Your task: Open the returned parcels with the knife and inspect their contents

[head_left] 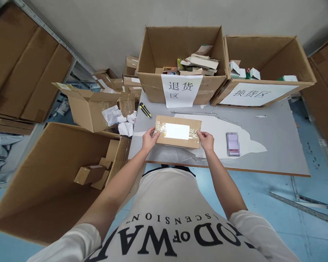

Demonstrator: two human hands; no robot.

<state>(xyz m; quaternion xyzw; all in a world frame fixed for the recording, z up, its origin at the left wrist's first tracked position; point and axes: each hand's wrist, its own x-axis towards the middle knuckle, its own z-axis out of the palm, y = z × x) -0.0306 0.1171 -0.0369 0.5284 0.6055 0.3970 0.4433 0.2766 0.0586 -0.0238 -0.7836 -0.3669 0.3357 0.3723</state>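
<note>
Flat grey bench (278, 142) is extending beneath your left hand (150, 139) and right hand (207, 140), which are gripping an oblong brown cardboard carton (177, 131), taped, seemingly unopened.

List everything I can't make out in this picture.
All in the head view:
- Inside of the taped carton, held by left hand and right hand: hidden by its closed sides.
- Face of the flat purple item: blurred by pixelation.
- Much of the bottom of the left labelled box: behind its front wall.
- Upper-left cartons: cut off by the left edge.
</note>
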